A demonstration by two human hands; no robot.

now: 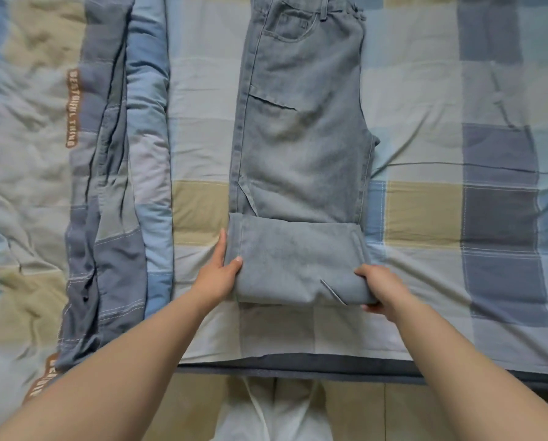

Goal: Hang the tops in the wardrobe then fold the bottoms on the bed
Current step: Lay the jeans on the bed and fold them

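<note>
A pair of grey-blue jeans lies lengthwise on the bed, folded in half along the legs, waistband at the far end. The leg end is folded back over itself into a thick fold that lies between the two hands.

The left hand holds the left edge of the fold: its thumb presses on the top layer and its fingers lie straight along the side edge. The right hand grips the near right corner of the fold, its thumb on top and its fingers curled under the cloth, largely hidden.

Left of the left-hand fingers, a folded checked quilt lies on the bed in a long ridge. Nearer than both hands, the bed's near edge meets a tan floor, where the person's pale trousers are visible.
</note>
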